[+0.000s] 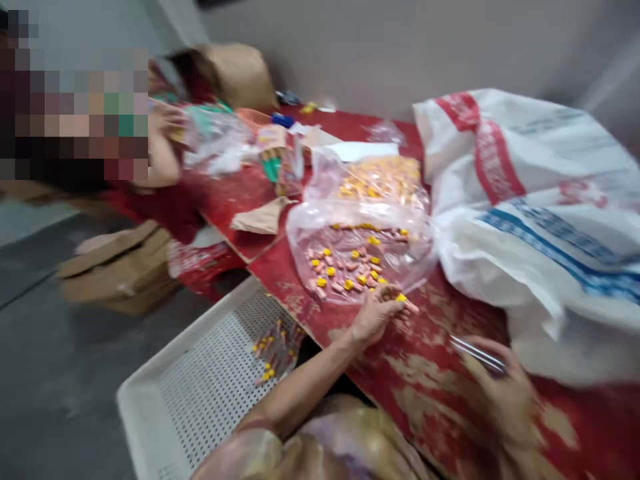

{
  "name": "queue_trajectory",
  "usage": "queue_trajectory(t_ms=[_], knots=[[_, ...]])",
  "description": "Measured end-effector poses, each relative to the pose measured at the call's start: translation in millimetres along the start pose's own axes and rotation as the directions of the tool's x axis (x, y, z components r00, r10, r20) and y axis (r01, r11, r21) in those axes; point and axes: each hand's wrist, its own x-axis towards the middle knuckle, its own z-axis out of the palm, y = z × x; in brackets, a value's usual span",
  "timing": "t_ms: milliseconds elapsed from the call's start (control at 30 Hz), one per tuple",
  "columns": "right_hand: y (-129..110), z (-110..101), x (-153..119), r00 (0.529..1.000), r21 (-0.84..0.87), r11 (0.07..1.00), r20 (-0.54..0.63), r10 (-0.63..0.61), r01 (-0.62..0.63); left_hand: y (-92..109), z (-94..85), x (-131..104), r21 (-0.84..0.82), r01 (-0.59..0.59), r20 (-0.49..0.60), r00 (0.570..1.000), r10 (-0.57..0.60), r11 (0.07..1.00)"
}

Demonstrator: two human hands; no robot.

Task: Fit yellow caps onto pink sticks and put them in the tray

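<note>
At the near edge of a clear plastic bag [300,230], my left hand [374,319] pinches a small pink piece with a yellow end [409,305]. More of these pink and yellow pieces [350,267] lie spread over the bag, and their exact kind is too blurred to tell. To the right, above the worn red tabletop [415,373], my right hand [510,390] is closed around a slim silver metal tool [477,353]. Motion blurs that hand, and the tool's kind cannot be made out.
Behind the bag sits another bag of yellow-orange pieces [383,177]. Large white printed sacks [500,153] crowd the right. Below the table edge, a white perforated crate [200,380] holds several pink and yellow pieces. Another person's arm [163,150] is at the far left, near a cardboard box [120,267].
</note>
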Motion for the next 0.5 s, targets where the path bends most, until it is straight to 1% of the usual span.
queue_trajectory(t_ms=[67, 167, 233, 300, 400, 433, 500], knots=[[2.6, -6.9, -13.5, 0.997, 0.034, 0.997, -0.018, 0.076, -0.075, -8.7, 7.1, -5.8, -0.001, 0.038, 0.01, 0.999, -0.038, 0.999], [1.3, 3.0, -16.2, 0.992, 0.141, 0.982, 0.008, 0.128, -0.128, -21.8, 11.8, -15.2, 0.011, 0.036, -0.065, 0.997, -0.035, 0.999], [-0.6, 12.2, -13.8, 0.993, 0.157, 0.98, 0.044, 0.113, -0.119, -30.2, 12.8, -21.4, 0.036, 0.035, -0.102, 0.994, -0.031, 0.999], [-1.5, 18.0, -11.8, 0.994, 0.126, 0.989, 0.087, 0.067, -0.077, -37.2, 13.7, -26.3, 0.086, 0.045, -0.105, 0.994, -0.036, 0.995], [-0.1, 17.7, -11.6, 0.994, 0.041, 0.999, 0.105, -0.02, 0.016, -42.1, 16.6, -33.4, 0.266, 0.046, -0.075, 0.997, -0.027, 0.963], [0.8, 15.2, -13.0, 0.993, 0.013, 0.999, 0.108, -0.042, 0.041, -42.3, 17.8, -36.8, 0.348, 0.027, -0.052, 0.999, -0.009, 0.937], [3.3, 7.0, -18.2, 0.991, -0.059, 0.995, 0.116, -0.073, 0.08, -42.9, 19.6, -45.6, 0.518, -0.038, 0.015, 0.999, 0.035, 0.855]])
